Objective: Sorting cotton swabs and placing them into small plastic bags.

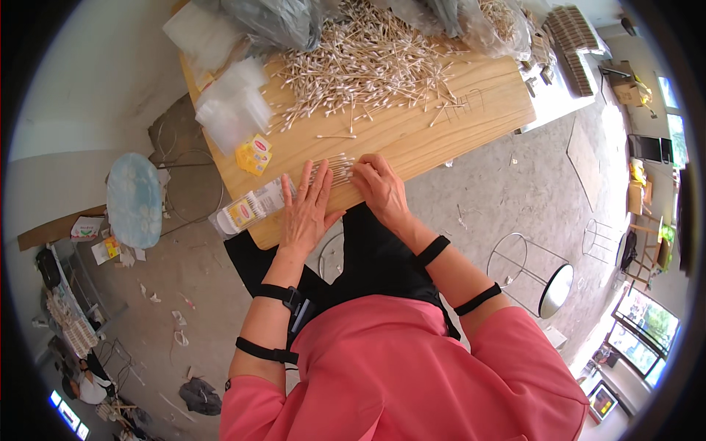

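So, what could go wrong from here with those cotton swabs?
The small batch of swabs lies loose between the left hand and right hand, so an uneven push might skew it or scatter a few.
The clear packs by the left hand jut past the corner of the table; a bump from that arm could send them to the floor.

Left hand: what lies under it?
Cotton swabs show beside the fingers of the left hand, on the wooden table; whatever its palm covers can't be seen.
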### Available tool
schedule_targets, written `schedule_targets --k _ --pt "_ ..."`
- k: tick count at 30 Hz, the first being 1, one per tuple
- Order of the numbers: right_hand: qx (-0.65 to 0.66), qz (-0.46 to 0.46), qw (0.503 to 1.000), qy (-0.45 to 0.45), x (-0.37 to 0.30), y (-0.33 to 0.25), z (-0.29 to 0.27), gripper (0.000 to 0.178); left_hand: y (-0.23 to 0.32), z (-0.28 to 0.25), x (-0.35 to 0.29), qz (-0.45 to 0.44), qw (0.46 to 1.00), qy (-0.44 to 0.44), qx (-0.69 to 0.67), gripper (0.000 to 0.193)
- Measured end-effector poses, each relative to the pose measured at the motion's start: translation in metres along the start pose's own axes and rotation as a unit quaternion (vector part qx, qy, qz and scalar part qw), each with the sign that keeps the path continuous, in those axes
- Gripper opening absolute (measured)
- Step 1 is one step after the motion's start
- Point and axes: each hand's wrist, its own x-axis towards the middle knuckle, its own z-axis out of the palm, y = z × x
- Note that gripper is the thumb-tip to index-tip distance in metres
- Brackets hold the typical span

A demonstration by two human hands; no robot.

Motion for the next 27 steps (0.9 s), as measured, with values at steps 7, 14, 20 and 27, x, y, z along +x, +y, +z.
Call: schedule_targets --k 7,14,20,27 --pt "0.031 0.102 0.994 -0.035 0.014 0.000 0.002 0.010 0.000 -0.001 0.001 0.000 1.000 -0.006 -0.004 0.084" --pt "0.066 0.122 0.986 -0.091 0.021 0.008 -0.006 0.012 0.001 -0.001 0.001 0.001 1.000 -0.002 -0.003 0.082" --pt "0.066 0.052 0.993 -0.085 0.020 0.012 -0.006 0.013 0.000 0.002 0.000 -0.001 1.000 0.005 -0.006 0.083" --pt "0.046 0.085 0.991 -0.092 0.024 0.012 -0.002 0.010 -0.001 0.002 0.001 0.001 1.000 -0.002 -0.007 0.083"
